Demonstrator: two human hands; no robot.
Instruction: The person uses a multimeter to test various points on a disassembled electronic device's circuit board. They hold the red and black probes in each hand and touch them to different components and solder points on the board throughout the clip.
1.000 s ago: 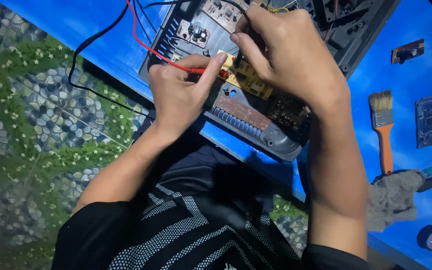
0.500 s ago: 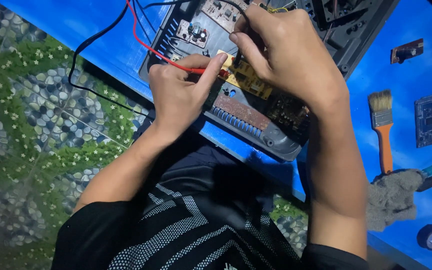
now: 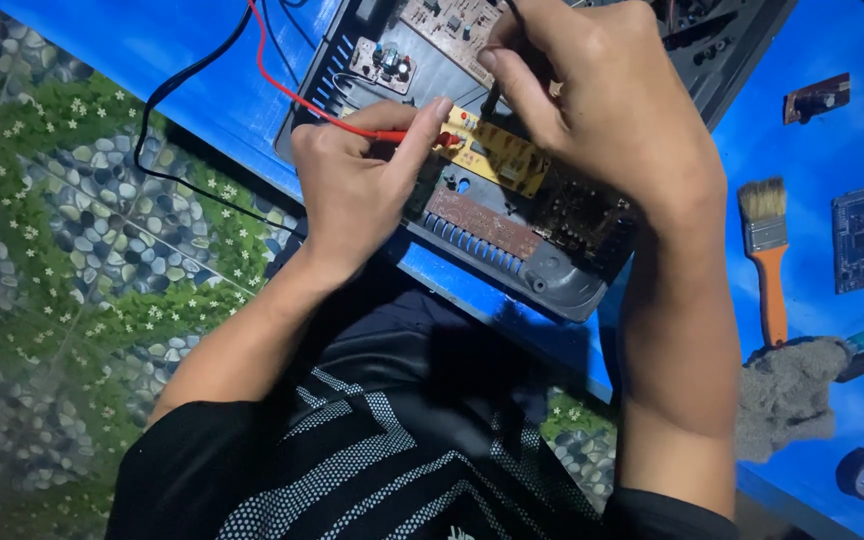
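Left hand (image 3: 352, 190) pinches the red probe (image 3: 392, 135) and right hand (image 3: 602, 110) the black probe (image 3: 492, 100), tips steadied on the yellow board (image 3: 497, 155).

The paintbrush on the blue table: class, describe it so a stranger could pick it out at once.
Start at the blue table and go right of the open grey appliance casing, past the right hand. There lies the flat paintbrush, pale bristles pointing away, just above a grey rag. Its bright orange handle sets it apart from the circuit boards nearby.
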